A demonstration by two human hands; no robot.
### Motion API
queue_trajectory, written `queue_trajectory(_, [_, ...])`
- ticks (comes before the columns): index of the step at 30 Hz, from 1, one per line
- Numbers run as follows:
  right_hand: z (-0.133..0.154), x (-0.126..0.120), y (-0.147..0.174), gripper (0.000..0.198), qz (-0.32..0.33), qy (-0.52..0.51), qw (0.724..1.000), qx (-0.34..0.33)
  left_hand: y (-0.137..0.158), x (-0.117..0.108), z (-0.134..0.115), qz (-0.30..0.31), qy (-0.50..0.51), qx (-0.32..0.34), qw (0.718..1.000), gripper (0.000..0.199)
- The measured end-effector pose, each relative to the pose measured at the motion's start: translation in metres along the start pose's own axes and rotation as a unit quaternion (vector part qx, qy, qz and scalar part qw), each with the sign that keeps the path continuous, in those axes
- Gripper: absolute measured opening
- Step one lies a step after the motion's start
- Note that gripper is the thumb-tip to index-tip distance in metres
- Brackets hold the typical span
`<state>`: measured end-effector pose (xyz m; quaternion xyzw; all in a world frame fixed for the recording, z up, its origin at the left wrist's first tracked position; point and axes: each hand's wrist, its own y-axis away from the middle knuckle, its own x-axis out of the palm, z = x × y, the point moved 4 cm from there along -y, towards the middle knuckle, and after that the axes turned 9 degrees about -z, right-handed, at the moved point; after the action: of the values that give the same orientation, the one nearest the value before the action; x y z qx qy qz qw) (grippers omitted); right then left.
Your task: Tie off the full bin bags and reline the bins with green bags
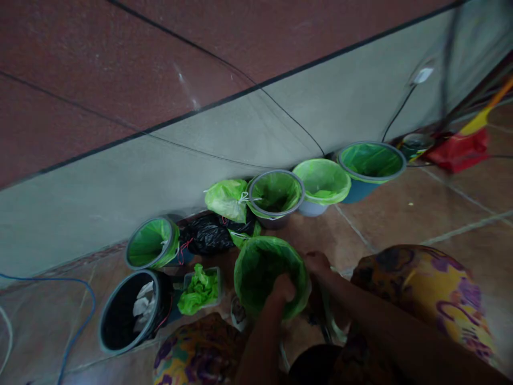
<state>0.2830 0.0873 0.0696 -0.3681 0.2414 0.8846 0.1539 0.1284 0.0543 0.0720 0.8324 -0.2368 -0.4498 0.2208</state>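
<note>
Between my knees stands a bin lined with a green bin liner (260,248), its bag folded over the rim. My left hand (284,289) reaches inside the mouth of this bin near its right side; its fingers are dark and hidden. My right hand (316,262) is at the right outer edge of the rim, with its fingers closed on the liner there. Just left of the bin, a clear plastic container (217,283) holds crumpled green bags (199,289).
By the wall stand more green-lined bins (276,211), (320,182), (372,160), (150,243). Tied green (226,198) and black bags (208,233) lie between them. A black-lined bin (116,315) holds white paper. A blue cable (90,315) lies left; a red dustpan (460,149) is right.
</note>
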Motion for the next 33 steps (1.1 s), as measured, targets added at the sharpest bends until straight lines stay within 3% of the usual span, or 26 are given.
queue_trajectory(1, [0.006, -0.002, -0.006, 0.026, -0.012, 0.009, 1.000, 0.008, 0.001, -0.014, 0.001, -0.047, -0.002, -0.010, 0.999, 0.039])
queue_trajectory(3, [0.029, -0.005, -0.018, 0.030, -0.033, 0.010, 0.999, -0.024, 0.004, -0.053, 0.005, -0.196, 0.009, -0.049, 0.979, 0.041])
queue_trajectory(5, [0.065, -0.003, -0.026, 0.033, -0.027, 0.001, 0.993, -0.116, 0.008, -0.097, 0.013, -0.353, 0.016, -0.092, 0.931, 0.043])
queue_trajectory(7, [0.103, 0.007, -0.031, 0.032, 0.005, 0.022, 0.980, -0.196, 0.008, -0.134, 0.025, -0.444, 0.007, -0.124, 0.887, 0.046])
queue_trajectory(8, [0.120, 0.014, -0.032, 0.031, 0.026, 0.040, 0.973, -0.228, 0.005, -0.148, 0.032, -0.454, 0.000, -0.141, 0.880, 0.047])
queue_trajectory(11, [0.154, 0.041, -0.031, 0.032, 0.090, 0.101, 0.954, -0.268, -0.015, -0.167, 0.056, -0.382, 0.001, -0.189, 0.905, 0.050])
queue_trajectory(14, [0.162, 0.065, -0.030, 0.035, 0.136, 0.133, 0.943, -0.273, -0.032, -0.161, 0.074, -0.303, 0.010, -0.189, 0.934, 0.047])
queue_trajectory(17, [0.156, 0.077, -0.030, 0.031, 0.164, 0.118, 0.933, -0.299, -0.038, -0.148, 0.082, -0.281, 0.015, -0.163, 0.946, 0.039])
queue_trajectory(21, [0.145, 0.077, -0.032, 0.028, 0.175, 0.105, 0.913, -0.353, -0.035, -0.136, 0.084, -0.265, -0.038, -0.106, 0.958, 0.032])
queue_trajectory(26, [0.135, 0.077, -0.037, 0.033, 0.177, 0.135, 0.890, -0.397, -0.031, -0.132, 0.089, -0.233, -0.116, -0.117, 0.958, 0.033])
queue_trajectory(33, [0.117, 0.067, -0.037, 0.034, 0.193, 0.218, 0.905, -0.310, -0.024, -0.126, 0.100, -0.213, -0.112, -0.176, 0.955, 0.041])
